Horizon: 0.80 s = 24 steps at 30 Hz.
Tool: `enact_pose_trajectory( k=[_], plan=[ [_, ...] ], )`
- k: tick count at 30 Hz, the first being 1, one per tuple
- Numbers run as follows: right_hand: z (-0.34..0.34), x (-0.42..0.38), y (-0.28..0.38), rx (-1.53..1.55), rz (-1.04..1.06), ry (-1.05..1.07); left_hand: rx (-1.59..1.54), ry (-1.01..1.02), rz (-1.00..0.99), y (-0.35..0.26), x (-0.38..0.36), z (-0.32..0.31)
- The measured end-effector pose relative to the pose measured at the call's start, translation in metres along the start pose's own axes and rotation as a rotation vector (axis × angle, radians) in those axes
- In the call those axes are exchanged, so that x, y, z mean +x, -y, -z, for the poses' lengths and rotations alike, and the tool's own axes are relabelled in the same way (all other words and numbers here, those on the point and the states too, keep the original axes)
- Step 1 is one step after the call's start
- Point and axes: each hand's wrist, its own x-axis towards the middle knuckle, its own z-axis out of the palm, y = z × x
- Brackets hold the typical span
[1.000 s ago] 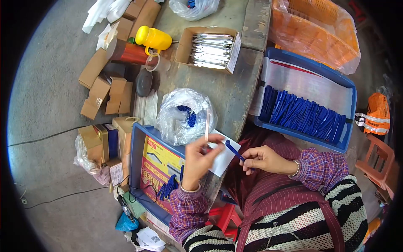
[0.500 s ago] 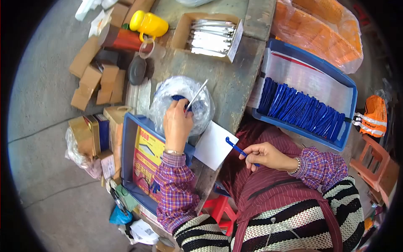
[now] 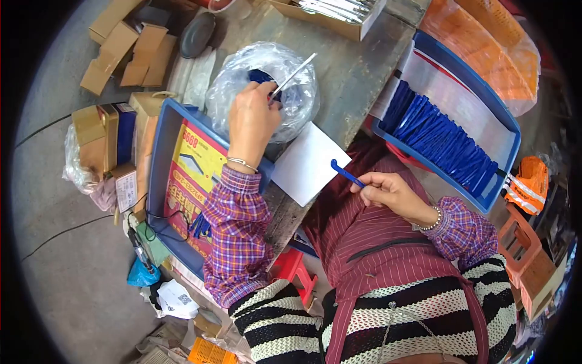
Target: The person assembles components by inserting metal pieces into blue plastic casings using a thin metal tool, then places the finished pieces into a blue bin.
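Note:
My left hand (image 3: 253, 118) reaches into a clear plastic bag (image 3: 233, 79) on the table, its fingers pinched together. A thin silver rod (image 3: 296, 74) sticks out from between those fingers, pointing up and right. Under the fingertips, dark blue pieces (image 3: 259, 76) show in the mouth of the bag. My right hand (image 3: 394, 195), closed in a pinch, holds a blue plastic stick with a hooked end (image 3: 347, 174) over my lap. The hooked end overlaps the corner of a white square sheet (image 3: 308, 164) lying at the table's edge.
On the right, a blue tray (image 3: 445, 191) holds many similar blue sticks (image 3: 445, 142). Another blue tray (image 3: 159, 158) with a yellow and red printed sheet stands left of my forearm. A cardboard box (image 3: 370, 24) of silver pieces sits at the back, beside an orange crate in plastic (image 3: 485, 54).
The view has shifted, so the table and trays appear higher. My left hand stays at the bag with the rod, and my right hand still holds the blue stick.

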Motion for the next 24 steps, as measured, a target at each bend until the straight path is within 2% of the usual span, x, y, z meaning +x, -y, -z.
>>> enact_pose_trajectory(
  k=[7,24],
  plan=[
    [0.0043,0.0006,-0.0042,0.049,-0.046,-0.008,0.088,0.049,-0.016,0.0015,-0.0008,-0.0007],
    [0.0086,-0.0022,-0.0081,0.161,-0.097,-0.051,0.018,0.002,-0.008,0.0034,-0.0010,-0.0005]
  ],
)
